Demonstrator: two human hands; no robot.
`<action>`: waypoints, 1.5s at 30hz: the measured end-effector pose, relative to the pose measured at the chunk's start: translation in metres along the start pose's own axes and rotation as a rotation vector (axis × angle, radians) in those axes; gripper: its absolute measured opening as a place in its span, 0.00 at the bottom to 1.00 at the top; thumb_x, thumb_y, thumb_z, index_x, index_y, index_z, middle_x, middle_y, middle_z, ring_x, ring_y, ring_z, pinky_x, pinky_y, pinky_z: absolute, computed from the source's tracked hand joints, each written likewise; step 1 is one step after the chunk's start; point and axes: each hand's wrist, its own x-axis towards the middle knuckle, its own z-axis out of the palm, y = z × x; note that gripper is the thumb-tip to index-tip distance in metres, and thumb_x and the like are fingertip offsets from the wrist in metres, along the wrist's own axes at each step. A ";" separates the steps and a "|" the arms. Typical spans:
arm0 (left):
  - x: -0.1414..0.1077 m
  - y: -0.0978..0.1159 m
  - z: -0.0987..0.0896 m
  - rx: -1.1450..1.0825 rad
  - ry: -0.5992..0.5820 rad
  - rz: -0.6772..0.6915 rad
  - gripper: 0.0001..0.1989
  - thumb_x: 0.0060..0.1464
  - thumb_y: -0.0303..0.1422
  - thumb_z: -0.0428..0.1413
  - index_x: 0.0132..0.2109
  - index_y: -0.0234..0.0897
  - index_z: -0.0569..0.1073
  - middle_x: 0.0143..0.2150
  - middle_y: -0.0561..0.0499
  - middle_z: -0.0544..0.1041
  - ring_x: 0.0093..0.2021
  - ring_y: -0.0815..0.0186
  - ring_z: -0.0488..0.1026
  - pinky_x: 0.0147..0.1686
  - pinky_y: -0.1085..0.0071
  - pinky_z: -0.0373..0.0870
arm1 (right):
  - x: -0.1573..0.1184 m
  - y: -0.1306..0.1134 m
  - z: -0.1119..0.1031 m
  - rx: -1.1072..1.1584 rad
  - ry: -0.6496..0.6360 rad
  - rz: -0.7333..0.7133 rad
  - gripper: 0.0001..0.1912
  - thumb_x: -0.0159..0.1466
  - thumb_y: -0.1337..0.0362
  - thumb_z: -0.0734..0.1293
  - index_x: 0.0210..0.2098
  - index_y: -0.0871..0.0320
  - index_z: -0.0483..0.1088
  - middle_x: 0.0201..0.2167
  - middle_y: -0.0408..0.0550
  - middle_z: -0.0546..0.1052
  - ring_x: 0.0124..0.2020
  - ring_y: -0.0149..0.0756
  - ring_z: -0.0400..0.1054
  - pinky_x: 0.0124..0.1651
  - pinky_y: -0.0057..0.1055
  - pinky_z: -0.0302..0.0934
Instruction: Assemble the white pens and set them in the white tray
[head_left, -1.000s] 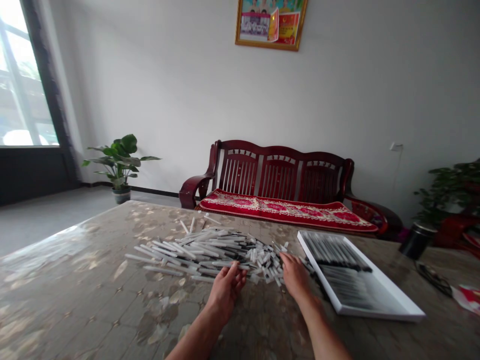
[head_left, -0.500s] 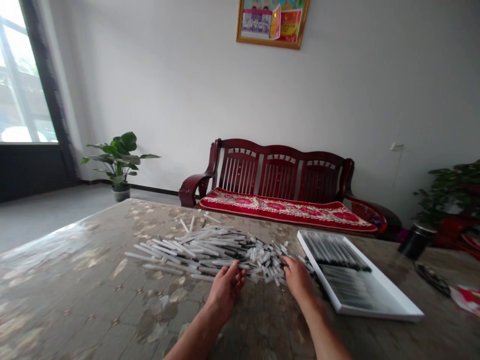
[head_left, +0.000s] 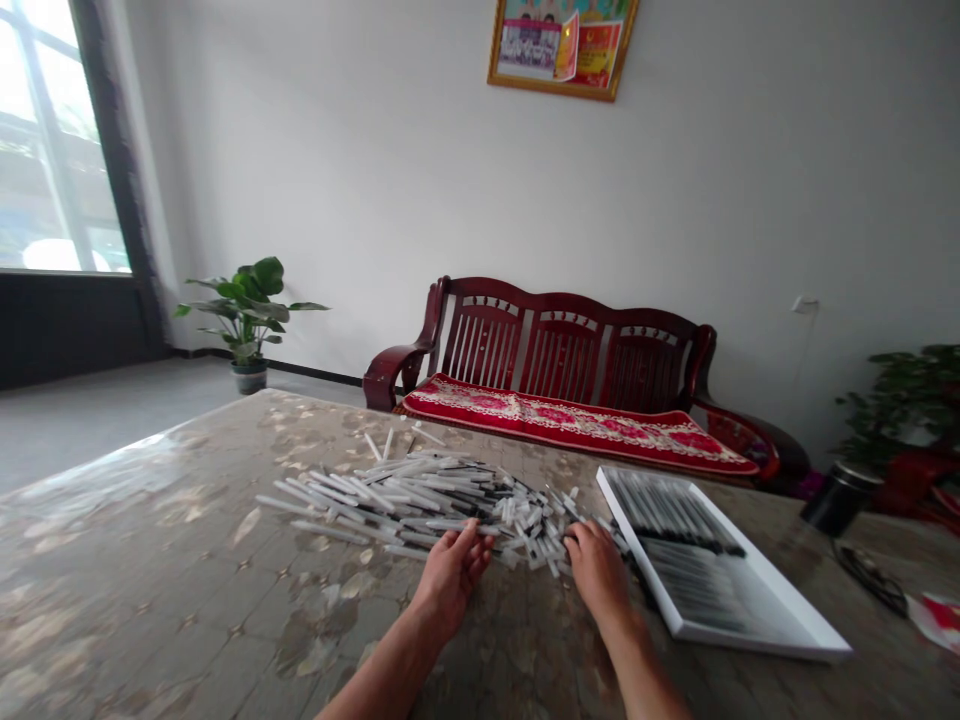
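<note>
A loose heap of slim white plastic pens (head_left: 420, 505) with black sections lies on the glass-topped table (head_left: 150, 560), the pens crossing in many directions. My left hand (head_left: 452, 575) rests at the heap's near edge, its fingers curled against the pens. My right hand (head_left: 596, 570) reaches the heap's right end, fingertips among the white pen ends. Whether either hand grips a pen is hidden by the fingers. To the right of my right hand lies a white tray (head_left: 757, 645) holding neat rows of black-tipped pens.
Beyond the tray, near the table's right side, stand a black cup (head_left: 840, 500), a pair of glasses (head_left: 870, 590) and a red-and-white packet (head_left: 934, 620). Past the table's far edge are a dark wooden bench (head_left: 562, 350) with a red cushion and potted plants.
The view has tilted and shifted slightly as my head moved. Both hands remain at the heap's near edge, with no clear change in the pens.
</note>
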 end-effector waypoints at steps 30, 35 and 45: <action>0.001 -0.002 -0.006 0.021 -0.006 -0.009 0.06 0.57 0.23 0.59 0.34 0.34 0.70 0.25 0.52 0.77 0.26 0.69 0.80 0.26 0.79 0.77 | 0.006 0.018 0.000 -0.052 -0.010 0.073 0.18 0.68 0.69 0.58 0.47 0.55 0.78 0.44 0.52 0.79 0.45 0.41 0.71 0.49 0.32 0.60; 0.000 -0.004 -0.006 0.033 -0.010 -0.022 0.06 0.57 0.24 0.60 0.35 0.34 0.70 0.26 0.52 0.78 0.27 0.69 0.80 0.27 0.78 0.76 | 0.011 0.014 -0.004 -0.079 -0.068 0.092 0.14 0.66 0.68 0.60 0.38 0.56 0.78 0.39 0.53 0.79 0.42 0.41 0.72 0.46 0.31 0.59; 0.006 -0.007 -0.011 0.009 -0.050 -0.012 0.09 0.51 0.26 0.65 0.35 0.33 0.71 0.27 0.52 0.79 0.28 0.68 0.80 0.27 0.78 0.75 | 0.016 0.000 -0.021 -0.192 -0.154 0.067 0.12 0.62 0.75 0.61 0.38 0.61 0.76 0.38 0.59 0.80 0.42 0.45 0.75 0.43 0.33 0.62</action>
